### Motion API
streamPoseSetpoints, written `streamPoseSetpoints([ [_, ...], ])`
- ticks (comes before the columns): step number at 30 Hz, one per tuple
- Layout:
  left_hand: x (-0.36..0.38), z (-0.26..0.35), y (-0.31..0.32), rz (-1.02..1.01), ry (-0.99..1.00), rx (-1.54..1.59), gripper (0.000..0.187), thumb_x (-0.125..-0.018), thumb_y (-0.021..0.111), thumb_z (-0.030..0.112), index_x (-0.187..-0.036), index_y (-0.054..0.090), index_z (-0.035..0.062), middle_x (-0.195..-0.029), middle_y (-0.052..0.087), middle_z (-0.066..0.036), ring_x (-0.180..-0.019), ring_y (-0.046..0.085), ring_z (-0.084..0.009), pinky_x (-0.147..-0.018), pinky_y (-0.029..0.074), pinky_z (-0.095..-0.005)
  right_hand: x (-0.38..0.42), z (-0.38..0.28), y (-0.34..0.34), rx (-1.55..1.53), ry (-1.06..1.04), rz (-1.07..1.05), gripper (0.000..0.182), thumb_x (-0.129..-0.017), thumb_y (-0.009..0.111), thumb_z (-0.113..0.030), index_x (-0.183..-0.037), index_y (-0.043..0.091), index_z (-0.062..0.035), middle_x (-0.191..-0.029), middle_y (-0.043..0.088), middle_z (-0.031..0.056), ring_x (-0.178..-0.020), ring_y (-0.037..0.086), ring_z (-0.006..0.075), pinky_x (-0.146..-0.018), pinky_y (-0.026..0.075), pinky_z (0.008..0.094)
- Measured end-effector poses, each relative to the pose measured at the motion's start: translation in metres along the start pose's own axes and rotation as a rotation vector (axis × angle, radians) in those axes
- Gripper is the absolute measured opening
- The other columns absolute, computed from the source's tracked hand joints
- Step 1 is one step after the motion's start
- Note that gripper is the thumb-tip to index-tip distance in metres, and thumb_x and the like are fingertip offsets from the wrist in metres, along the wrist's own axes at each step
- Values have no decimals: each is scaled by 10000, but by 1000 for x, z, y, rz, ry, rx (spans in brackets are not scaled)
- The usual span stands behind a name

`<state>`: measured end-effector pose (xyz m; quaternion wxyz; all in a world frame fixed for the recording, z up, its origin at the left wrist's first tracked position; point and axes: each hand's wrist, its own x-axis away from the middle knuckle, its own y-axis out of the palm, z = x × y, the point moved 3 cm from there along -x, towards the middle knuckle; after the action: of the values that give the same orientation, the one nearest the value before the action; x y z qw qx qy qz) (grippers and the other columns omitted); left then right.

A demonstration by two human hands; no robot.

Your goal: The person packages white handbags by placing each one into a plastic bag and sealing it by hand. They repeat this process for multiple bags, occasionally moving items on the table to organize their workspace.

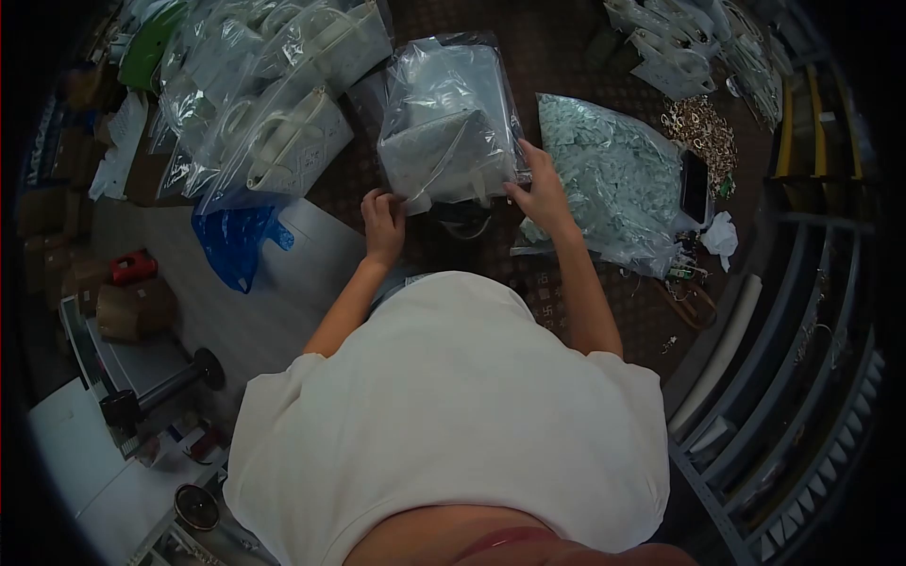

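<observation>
A clear plastic bag [448, 85] with a pale, boxy item [444, 156] inside lies on the dark patterned table. At the bag's lower left corner is my left hand [384, 224], its fingers curled closed on the plastic. My right hand [545, 193] is at the lower right edge, thumb and index finger apart, touching the bag's side. A dark curved strap or handle [462, 224] shows below the bag, between my hands. Right of my right hand lies a large clear bag [604, 179] full of small pale green pieces.
Several bagged white handbags [297, 141] are piled at the left, above a blue plastic bag [231, 247]. Gold-coloured metal parts [703, 132], a black phone [695, 187] and crumpled white tissue [720, 238] lie at the right. More bagged items [670, 61] sit at the upper right.
</observation>
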<state>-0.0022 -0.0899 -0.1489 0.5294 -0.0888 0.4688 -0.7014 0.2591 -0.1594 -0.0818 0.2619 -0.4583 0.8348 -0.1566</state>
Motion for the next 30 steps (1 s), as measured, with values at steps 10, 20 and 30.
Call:
streamPoseSetpoints([
  [10,34,-30,-20,-149,-329,344,242,-869,499,121,-1058,556,-18,-938,615,-188,-826,599,-326,-731,471,-348,62,43,24,61,20,-130,274,-834,527,-55,-1103,554,-12,-963,604,180,-883,598,312,-723,478,356],
  [20,35,-8,-61,-514,-155,316,225,-765,548,-27,-988,580,-29,-819,613,-163,-673,598,-263,-611,468,-313,148,19,-14,17,69,-280,193,-798,526,-46,-977,597,-26,-893,622,151,-779,606,316,-661,481,370],
  [30,-108,94,-174,-437,-247,446,206,-858,479,52,-1009,597,-23,-725,585,-43,-604,542,-66,-549,455,-190,33,-113,-135,-126,438,-218,214,-819,496,-111,-667,589,7,-531,523,41,-473,507,94,-432,390,241],
])
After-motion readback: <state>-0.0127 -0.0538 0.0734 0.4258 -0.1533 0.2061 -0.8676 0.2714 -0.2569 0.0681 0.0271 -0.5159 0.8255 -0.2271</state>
